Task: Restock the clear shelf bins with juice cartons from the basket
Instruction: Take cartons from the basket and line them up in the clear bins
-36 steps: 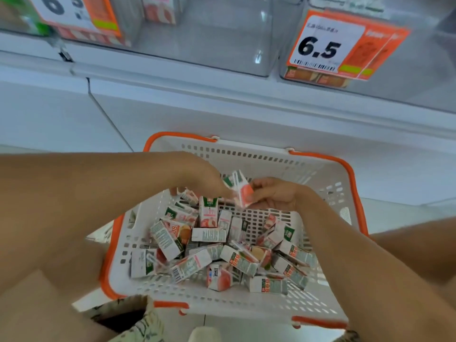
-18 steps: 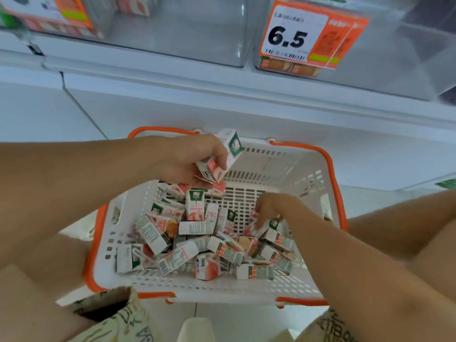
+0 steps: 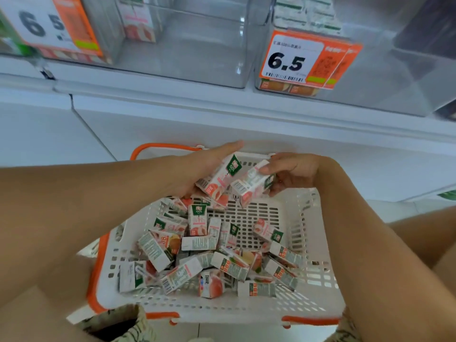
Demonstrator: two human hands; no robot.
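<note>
While both hands hover over the far end of the basket (image 3: 318,243), just above centre frame in the one head view, each has a carton. The left hand (image 3: 197,169) clasps a green-topped juice carton (image 3: 219,176) in its fingers (image 3: 232,145), and more seem bunched beneath it, though how many I cannot tell. The right hand (image 3: 293,174) pinches a second carton (image 3: 249,186) by its upper end, so it hangs tilted with its lower end free and touching the left hand's carton.

That light pinch looks like the main risk: a knock against the neighbouring carton or the basket rim on the way up could twist it loose and drop it back onto the loose cartons (image 3: 209,250) heaped across the lower middle of the frame. An overfilled left hand could likewise shed a carton during the lift.

The clear bin (image 3: 187,55) at upper centre stands nearly empty. The bin at upper right carries a price tag (image 3: 306,60) on its front wall, which a raised hand might catch.
</note>
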